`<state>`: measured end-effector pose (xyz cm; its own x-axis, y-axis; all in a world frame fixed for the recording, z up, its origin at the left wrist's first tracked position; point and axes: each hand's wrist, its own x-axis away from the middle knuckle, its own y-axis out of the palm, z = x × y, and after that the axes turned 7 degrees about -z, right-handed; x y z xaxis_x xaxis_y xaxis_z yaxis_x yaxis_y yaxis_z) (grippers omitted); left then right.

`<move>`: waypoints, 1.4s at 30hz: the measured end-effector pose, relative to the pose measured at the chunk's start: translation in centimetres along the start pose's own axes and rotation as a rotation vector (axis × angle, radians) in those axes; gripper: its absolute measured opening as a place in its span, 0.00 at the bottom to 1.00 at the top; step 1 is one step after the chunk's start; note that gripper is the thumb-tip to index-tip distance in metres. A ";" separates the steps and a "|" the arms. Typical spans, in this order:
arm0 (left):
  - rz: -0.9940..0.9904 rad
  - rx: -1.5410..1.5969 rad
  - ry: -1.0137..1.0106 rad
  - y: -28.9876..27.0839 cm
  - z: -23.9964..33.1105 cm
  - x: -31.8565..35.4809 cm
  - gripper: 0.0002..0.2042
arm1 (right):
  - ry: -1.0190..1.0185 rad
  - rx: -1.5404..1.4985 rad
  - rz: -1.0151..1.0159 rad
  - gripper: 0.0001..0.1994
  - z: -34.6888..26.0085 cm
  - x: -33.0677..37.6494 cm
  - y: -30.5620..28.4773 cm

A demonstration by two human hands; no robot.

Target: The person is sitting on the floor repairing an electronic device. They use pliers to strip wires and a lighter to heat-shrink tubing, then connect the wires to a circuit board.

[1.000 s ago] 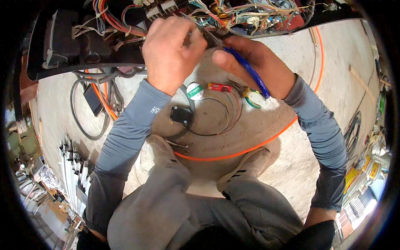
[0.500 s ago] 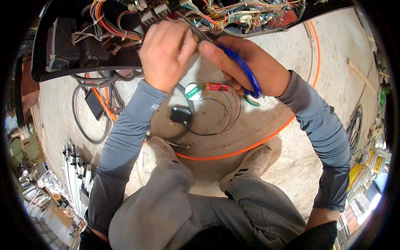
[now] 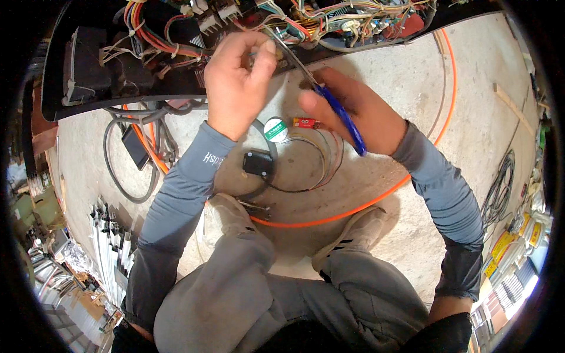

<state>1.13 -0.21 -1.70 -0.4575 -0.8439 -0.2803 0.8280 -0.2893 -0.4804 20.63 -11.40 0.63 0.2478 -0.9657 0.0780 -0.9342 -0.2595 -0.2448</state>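
My right hand (image 3: 360,109) is closed round a pair of blue-handled scissors (image 3: 340,113). Their metal blades point up and left, toward bundled wires (image 3: 288,26) in an open black-cased machine (image 3: 194,97) at the top. Beside the blade tips, my left hand (image 3: 238,76) is curled with thumb and forefinger close together. Whatever it pinches is too small or hidden to make out. On the floor below the hands lie a round green-and-white roll (image 3: 275,129), a red tube-like piece (image 3: 306,123), thin loose wires (image 3: 322,159) and a small black box (image 3: 258,164).
An orange hose (image 3: 329,220) curves across the concrete floor past my shoes. Thick grey cable (image 3: 112,167) lies coiled at the left, near white metal strips (image 3: 112,253). At the right are a black cable coil (image 3: 500,185), yellow-labelled containers (image 3: 512,241) and a wooden strip (image 3: 509,100).
The scissors have turned in my right hand, so the blades now show and the handle loop appears edge-on. My right hand has shifted slightly down. My left thumb and fingers have changed their pinch.
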 end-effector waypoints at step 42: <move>-0.338 0.554 -0.362 -0.5 0.7 -0.9 0.13 | -0.548 0.612 0.520 0.13 2.6 -5.8 -0.3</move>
<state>1.36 0.37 -0.58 -0.6601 -0.7368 0.1462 0.7470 -0.6643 0.0245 20.15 -5.79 -2.22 0.0718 -0.7934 -0.6045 -0.7039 0.3891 -0.5942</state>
